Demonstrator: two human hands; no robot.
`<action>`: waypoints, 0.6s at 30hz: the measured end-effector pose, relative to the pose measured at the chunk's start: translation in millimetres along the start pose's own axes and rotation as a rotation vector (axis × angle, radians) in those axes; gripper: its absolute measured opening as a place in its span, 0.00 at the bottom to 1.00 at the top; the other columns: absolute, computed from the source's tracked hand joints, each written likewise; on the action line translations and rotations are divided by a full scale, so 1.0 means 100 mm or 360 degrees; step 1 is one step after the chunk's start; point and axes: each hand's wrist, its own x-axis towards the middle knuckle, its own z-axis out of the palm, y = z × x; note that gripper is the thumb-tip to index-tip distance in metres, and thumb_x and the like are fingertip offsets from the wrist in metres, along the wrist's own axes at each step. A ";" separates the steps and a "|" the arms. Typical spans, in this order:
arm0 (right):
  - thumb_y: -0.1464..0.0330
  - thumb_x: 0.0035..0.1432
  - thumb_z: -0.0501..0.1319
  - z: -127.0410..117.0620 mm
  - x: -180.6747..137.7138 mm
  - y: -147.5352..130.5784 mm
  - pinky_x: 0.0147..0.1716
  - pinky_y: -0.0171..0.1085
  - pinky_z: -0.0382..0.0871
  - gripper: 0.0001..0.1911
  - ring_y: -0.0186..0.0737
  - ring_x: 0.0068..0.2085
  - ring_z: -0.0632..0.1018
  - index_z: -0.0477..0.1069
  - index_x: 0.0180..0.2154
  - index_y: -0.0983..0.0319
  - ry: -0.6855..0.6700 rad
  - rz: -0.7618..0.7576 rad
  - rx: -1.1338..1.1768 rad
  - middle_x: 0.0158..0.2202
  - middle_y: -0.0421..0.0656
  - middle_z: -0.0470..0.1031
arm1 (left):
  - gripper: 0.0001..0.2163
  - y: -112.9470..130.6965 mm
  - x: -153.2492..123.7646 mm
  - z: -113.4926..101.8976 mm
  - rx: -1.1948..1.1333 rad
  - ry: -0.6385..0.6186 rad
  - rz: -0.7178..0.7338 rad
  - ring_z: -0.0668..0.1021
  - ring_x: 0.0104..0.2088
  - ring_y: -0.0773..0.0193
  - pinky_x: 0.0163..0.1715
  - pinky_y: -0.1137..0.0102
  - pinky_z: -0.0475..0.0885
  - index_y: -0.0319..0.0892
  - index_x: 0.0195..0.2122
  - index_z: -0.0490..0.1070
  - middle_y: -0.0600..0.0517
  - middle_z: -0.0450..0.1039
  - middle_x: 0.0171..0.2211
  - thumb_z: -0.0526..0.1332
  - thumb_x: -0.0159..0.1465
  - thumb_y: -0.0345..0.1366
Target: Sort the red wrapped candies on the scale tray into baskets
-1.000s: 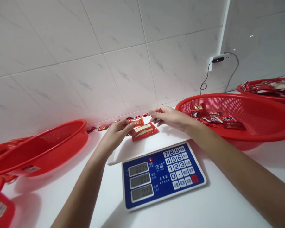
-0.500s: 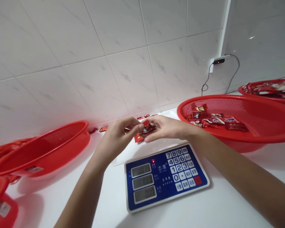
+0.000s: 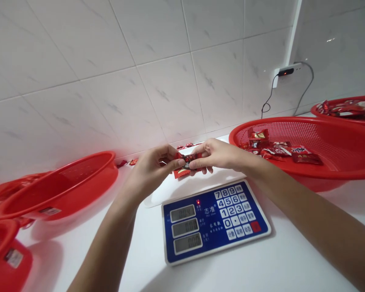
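Between my left hand (image 3: 158, 165) and my right hand (image 3: 215, 157) is a small wrapped candy (image 3: 187, 160) in a dark red and black wrapper. Thumb and fingers of each hand pinch one end of it. Directly below, a red packet (image 3: 181, 173) shows partly on the white pan (image 3: 167, 190) of a weighing scale. The scale's blue panel (image 3: 213, 219) faces me, with three displays at its left and number keys at its right. My fingers hide part of the pan and whatever else lies under them.
At right, a red plastic basket (image 3: 346, 172) holds several wrapped candies (image 3: 280, 151); another filled red basket (image 3: 322, 107) stands behind it. Red baskets (image 3: 88, 190) line the left side. More red packets (image 3: 185, 146) lie by the tiled wall. A cable (image 3: 271, 91) hangs from a socket.
My right hand has closed its thumb and fingers on the candy's right end, and the candy now lies stretched level between both hands. The view has shifted slightly.
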 end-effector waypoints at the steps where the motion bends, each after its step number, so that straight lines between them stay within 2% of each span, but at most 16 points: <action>1: 0.67 0.58 0.67 -0.01 -0.01 -0.01 0.25 0.29 0.65 0.09 0.28 0.27 0.72 0.79 0.36 0.69 -0.0033 -0.0005 0.0010 0.30 0.44 0.80 | 0.10 -0.01 0.01 -0.01 -0.0070 -0.0028 -0.0002 0.74 0.27 0.65 0.26 0.71 0.66 0.40 0.28 0.73 0.52 0.73 0.25 0.67 0.56 0.41; 6: 0.67 0.59 0.67 -0.05 -0.05 -0.06 0.27 0.30 0.65 0.12 0.28 0.28 0.72 0.79 0.40 0.70 -0.0152 0.0020 0.0054 0.33 0.46 0.81 | 0.09 -0.01 0.01 -0.06 -0.0333 -0.0167 -0.0036 0.73 0.26 0.67 0.26 0.73 0.67 0.39 0.27 0.75 0.53 0.74 0.23 0.70 0.54 0.38; 13: 0.70 0.62 0.64 -0.11 -0.06 -0.03 0.29 0.30 0.67 0.11 0.28 0.29 0.73 0.79 0.43 0.69 -0.0247 0.0038 0.0028 0.35 0.46 0.81 | 0.07 -0.04 0.00 -0.10 -0.0332 -0.0232 -0.0044 0.78 0.30 0.64 0.30 0.72 0.72 0.39 0.29 0.77 0.49 0.79 0.27 0.69 0.55 0.38; 16: 0.70 0.63 0.64 -0.12 -0.07 0.00 0.32 0.30 0.70 0.09 0.29 0.31 0.75 0.78 0.43 0.68 -0.0173 0.0077 0.0143 0.35 0.46 0.81 | 0.06 -0.06 0.01 -0.09 -0.0216 -0.0096 0.0002 0.79 0.30 0.63 0.31 0.71 0.73 0.40 0.29 0.78 0.50 0.80 0.28 0.68 0.55 0.38; 18: 0.64 0.65 0.62 -0.12 -0.07 0.02 0.33 0.32 0.72 0.13 0.33 0.32 0.77 0.77 0.44 0.68 -0.0047 0.0169 0.0344 0.35 0.47 0.80 | 0.05 -0.05 0.01 -0.06 -0.0064 0.0114 0.0054 0.80 0.31 0.61 0.33 0.69 0.73 0.41 0.28 0.78 0.51 0.80 0.28 0.68 0.55 0.37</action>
